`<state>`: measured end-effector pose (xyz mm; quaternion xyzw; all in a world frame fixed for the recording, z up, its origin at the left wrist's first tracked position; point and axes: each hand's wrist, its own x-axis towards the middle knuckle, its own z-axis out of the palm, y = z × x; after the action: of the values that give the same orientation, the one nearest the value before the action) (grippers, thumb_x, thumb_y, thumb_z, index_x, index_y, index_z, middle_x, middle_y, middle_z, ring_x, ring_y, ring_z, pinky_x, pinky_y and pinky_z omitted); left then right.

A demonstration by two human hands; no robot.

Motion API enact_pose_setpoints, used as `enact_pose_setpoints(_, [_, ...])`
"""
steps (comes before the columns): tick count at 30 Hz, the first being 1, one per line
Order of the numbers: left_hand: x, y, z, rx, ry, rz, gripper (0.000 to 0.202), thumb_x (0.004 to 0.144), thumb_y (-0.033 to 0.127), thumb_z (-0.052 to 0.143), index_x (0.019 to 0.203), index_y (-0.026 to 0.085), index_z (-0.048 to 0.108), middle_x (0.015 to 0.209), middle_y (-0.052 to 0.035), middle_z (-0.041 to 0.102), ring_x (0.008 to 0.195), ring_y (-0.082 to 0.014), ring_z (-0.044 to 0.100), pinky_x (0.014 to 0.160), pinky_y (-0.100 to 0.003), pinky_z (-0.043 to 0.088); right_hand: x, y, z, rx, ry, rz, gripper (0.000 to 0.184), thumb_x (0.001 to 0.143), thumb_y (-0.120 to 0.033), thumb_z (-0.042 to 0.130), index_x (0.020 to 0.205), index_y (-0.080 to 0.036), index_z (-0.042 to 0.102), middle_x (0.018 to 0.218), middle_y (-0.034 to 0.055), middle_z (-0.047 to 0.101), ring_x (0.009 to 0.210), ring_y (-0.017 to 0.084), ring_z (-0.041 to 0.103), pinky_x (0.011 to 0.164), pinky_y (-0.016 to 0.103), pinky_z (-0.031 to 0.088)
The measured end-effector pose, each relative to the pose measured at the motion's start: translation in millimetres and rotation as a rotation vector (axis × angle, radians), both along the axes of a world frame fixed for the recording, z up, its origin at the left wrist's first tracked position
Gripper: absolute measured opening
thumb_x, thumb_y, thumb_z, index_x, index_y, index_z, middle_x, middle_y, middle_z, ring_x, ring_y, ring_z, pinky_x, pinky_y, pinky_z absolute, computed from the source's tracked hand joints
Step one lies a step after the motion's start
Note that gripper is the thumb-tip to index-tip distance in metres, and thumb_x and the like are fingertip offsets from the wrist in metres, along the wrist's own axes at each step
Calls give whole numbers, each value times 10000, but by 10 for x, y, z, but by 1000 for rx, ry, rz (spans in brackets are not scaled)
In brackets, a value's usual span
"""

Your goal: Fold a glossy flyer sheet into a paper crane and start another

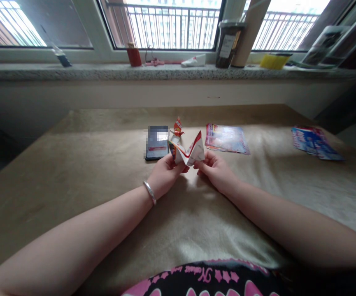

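Observation:
A folded sheet of printed paper (193, 153), white with red and orange edges, is held up between my two hands in a V shape. My left hand (168, 172), with a silver bangle at the wrist, pinches its lower left side. On the lower right side, the thumb and fingers of my right hand (215, 169) grip the paper. Just beyond it stands a small red folded paper piece (178, 127). A phone (157, 143), its screen partly blurred, lies behind my left hand. Behind my right hand is a stack of printed paper sheets (227, 139).
More blue and red printed packets or sheets (315, 143) lie at the table's right. The table (112, 176) has a tan cover. On the stone windowsill (97, 74) stand a red container (133, 55), a dark lidded jar (227, 45) and a yellow item (275, 61).

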<state>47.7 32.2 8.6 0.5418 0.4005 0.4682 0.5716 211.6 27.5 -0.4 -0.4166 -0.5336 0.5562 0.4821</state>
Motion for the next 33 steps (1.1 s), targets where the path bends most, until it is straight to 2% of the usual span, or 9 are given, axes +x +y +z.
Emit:
enact_pose_setpoints(5, [17,-9,20,-8,4,28,383,638,382,740,864,122,571,760,-52,655,608,-134,622,631,-280,526,-2,-17,10,3,-51,-93,260,668,-380,678,745,-202,504,676,-28,602,604,110,529,523,221,383])
enact_pose_setpoints(11, [33,6,2,-21,37,37,366,602,338,760,844,129,582,764,-43,662,623,-135,620,636,-278,519,5,10,-2,12,-79,6,269,676,-377,669,863,-190,621,804,13,675,688,147,581,588,256,402])
enact_pose_setpoints(18, [9,-13,-33,-44,45,12,364,609,404,743,786,126,589,684,-28,650,616,-136,604,616,-276,497,-2,6,6,33,-103,-39,287,660,-381,685,862,-181,651,853,33,691,796,190,606,721,319,453])
enact_pose_setpoints(25, [18,-32,-2,-21,36,34,372,612,414,736,791,136,565,672,-4,619,577,-113,573,592,-263,493,18,0,34,-6,-28,-59,324,640,-460,697,806,-198,604,714,3,632,603,124,543,525,249,427])
enact_pose_setpoints(33, [-31,1,-3,53,-9,67,358,644,395,728,836,140,568,717,-15,622,602,-115,579,624,-269,494,35,-2,12,-5,-97,-69,290,637,-422,710,804,-197,636,717,4,641,616,124,531,552,258,434])
